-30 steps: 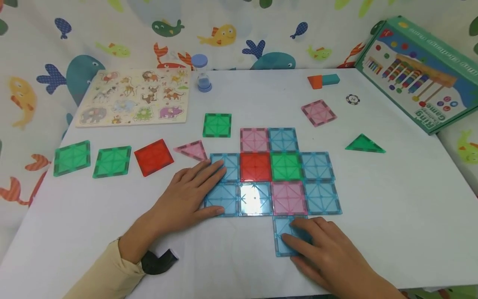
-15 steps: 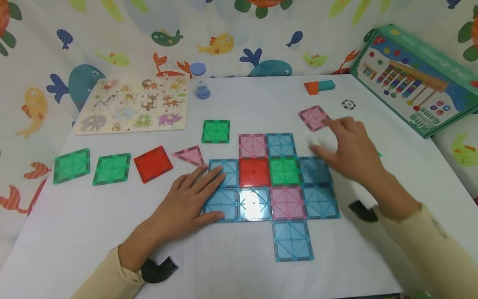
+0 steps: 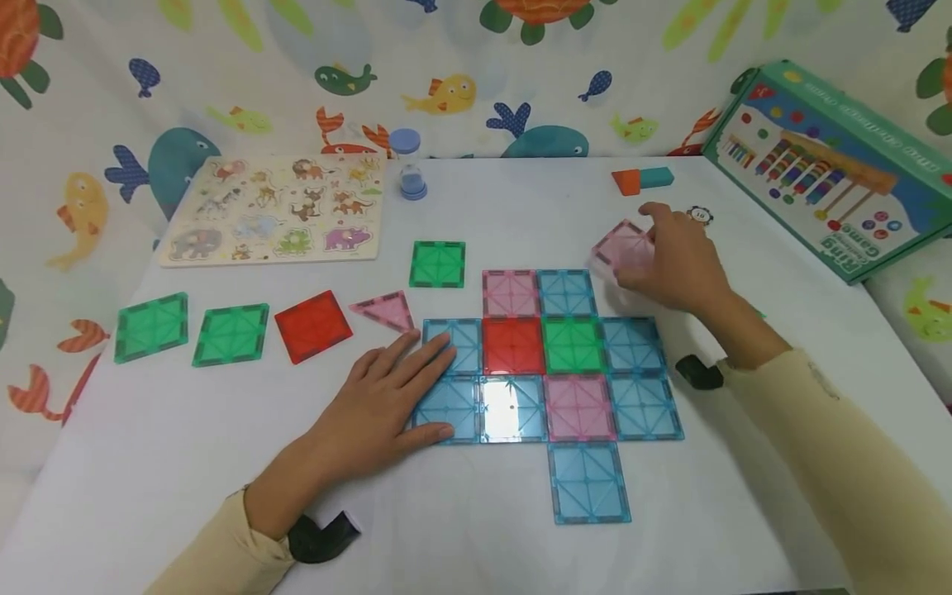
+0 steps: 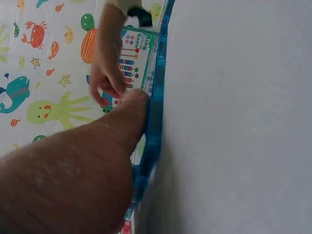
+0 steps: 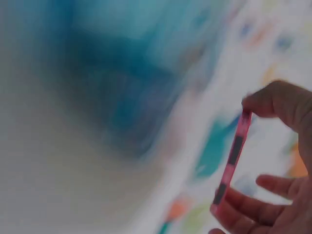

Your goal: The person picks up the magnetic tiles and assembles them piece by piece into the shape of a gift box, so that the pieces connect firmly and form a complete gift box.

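My left hand (image 3: 375, 405) lies with its fingers straight on the two leftmost blue square tiles (image 3: 457, 409) of a flat joined group. Its thumb touches the tile edge in the left wrist view. At the back right, my right hand (image 3: 680, 260) pinches a pink square tile (image 3: 619, 246) by its edges, thumb on one side and fingertips on the other. In the right wrist view that pink tile appears edge-on. The group also holds a red square tile (image 3: 513, 345), a green one (image 3: 573, 345) and pink ones; a blue square tile (image 3: 589, 483) projects toward me.
Loose green tiles (image 3: 152, 327), a red tile (image 3: 312, 326) and a pink triangle tile (image 3: 384, 311) lie to the left. Behind them are an animal puzzle board (image 3: 275, 211) and a small blue-capped sand timer (image 3: 411, 165). A game box (image 3: 825, 169) stands back right.
My right hand has left the front blue tile, reached to the back right and taken hold of the pink square tile. The left hand stays on the blue tiles.
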`<state>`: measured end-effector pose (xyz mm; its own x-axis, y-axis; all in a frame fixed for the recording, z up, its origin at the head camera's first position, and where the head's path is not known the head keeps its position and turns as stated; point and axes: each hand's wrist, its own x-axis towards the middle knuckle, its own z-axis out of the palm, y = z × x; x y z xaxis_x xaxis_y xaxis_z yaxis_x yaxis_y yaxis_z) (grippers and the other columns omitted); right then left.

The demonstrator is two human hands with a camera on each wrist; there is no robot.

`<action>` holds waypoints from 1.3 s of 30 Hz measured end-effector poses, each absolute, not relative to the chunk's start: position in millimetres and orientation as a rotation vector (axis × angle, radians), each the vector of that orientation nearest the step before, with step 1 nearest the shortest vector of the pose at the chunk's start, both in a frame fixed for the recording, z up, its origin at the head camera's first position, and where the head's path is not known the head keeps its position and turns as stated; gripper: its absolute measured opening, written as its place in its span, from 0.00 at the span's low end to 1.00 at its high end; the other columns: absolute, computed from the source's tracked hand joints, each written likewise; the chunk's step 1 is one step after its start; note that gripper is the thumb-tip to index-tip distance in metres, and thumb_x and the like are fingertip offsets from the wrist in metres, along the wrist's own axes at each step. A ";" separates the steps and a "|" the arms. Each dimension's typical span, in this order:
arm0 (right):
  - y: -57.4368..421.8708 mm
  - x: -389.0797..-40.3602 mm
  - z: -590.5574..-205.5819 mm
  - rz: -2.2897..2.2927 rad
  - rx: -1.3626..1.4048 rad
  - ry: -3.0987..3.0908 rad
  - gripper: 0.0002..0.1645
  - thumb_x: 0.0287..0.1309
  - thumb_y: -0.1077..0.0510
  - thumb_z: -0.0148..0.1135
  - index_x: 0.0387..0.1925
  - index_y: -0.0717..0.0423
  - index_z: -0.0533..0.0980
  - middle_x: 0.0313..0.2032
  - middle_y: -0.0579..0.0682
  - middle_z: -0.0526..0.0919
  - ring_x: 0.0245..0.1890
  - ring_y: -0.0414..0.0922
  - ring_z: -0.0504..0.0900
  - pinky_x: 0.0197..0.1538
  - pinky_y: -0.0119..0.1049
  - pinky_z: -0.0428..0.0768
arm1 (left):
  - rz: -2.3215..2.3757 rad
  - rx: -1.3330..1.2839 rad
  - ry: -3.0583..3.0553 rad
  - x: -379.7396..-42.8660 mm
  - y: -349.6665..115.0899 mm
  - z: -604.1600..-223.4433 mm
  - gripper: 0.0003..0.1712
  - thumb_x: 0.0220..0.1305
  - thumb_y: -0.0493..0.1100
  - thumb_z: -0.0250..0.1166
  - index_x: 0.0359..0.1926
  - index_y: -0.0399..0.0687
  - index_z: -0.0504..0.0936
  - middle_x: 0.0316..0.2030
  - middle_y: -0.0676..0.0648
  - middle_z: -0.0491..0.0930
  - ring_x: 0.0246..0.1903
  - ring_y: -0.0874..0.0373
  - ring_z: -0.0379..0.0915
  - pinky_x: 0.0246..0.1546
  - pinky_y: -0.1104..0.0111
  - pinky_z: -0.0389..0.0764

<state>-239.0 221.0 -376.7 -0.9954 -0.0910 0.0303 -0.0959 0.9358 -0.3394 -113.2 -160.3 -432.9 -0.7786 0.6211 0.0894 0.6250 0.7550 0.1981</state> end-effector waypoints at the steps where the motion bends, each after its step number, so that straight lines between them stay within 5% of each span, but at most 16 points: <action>1: 213.5 -221.6 -372.1 0.560 0.271 -3.034 0.53 0.46 0.45 0.70 0.69 0.54 0.54 0.52 0.61 0.71 0.48 0.56 0.68 0.43 0.54 0.75 | -0.342 -1.042 -2.924 -113.5 -160.1 -432.1 0.50 0.58 0.75 0.50 0.74 0.60 0.47 0.74 0.55 0.44 0.72 0.48 0.34 0.63 0.48 0.54; 8: 145.3 -80.4 -369.8 0.544 1.076 -2.756 0.55 0.40 0.40 0.73 0.69 0.43 0.58 0.57 0.43 0.71 0.58 0.41 0.64 0.52 0.44 0.74 | -0.349 -1.056 -2.922 -113.2 -160.5 -430.8 0.50 0.58 0.74 0.50 0.74 0.59 0.47 0.74 0.55 0.43 0.72 0.47 0.35 0.63 0.48 0.55; 13: 119.8 -37.2 -389.8 0.559 1.332 -2.727 0.52 0.43 0.37 0.70 0.69 0.43 0.59 0.58 0.39 0.69 0.57 0.39 0.64 0.56 0.42 0.71 | -0.367 -1.048 -2.926 -113.0 -160.4 -432.5 0.49 0.59 0.73 0.50 0.74 0.59 0.47 0.74 0.55 0.44 0.72 0.48 0.35 0.63 0.47 0.54; 33: 132.3 -40.9 -395.4 0.350 1.320 -2.759 0.22 0.46 0.34 0.67 0.39 0.41 0.77 0.49 0.44 0.73 0.51 0.43 0.68 0.45 0.40 0.76 | -0.345 -1.030 -2.950 -111.5 -158.3 -429.6 0.50 0.57 0.75 0.49 0.74 0.62 0.46 0.74 0.57 0.42 0.72 0.49 0.34 0.63 0.47 0.53; 39: 180.1 -80.4 -362.8 0.464 0.981 -2.930 0.38 0.41 0.30 0.68 0.54 0.39 0.74 0.55 0.43 0.71 0.55 0.41 0.66 0.46 0.41 0.79 | -0.340 -1.046 -2.961 -110.7 -157.3 -426.9 0.51 0.56 0.75 0.52 0.74 0.60 0.46 0.74 0.55 0.42 0.72 0.49 0.34 0.63 0.46 0.53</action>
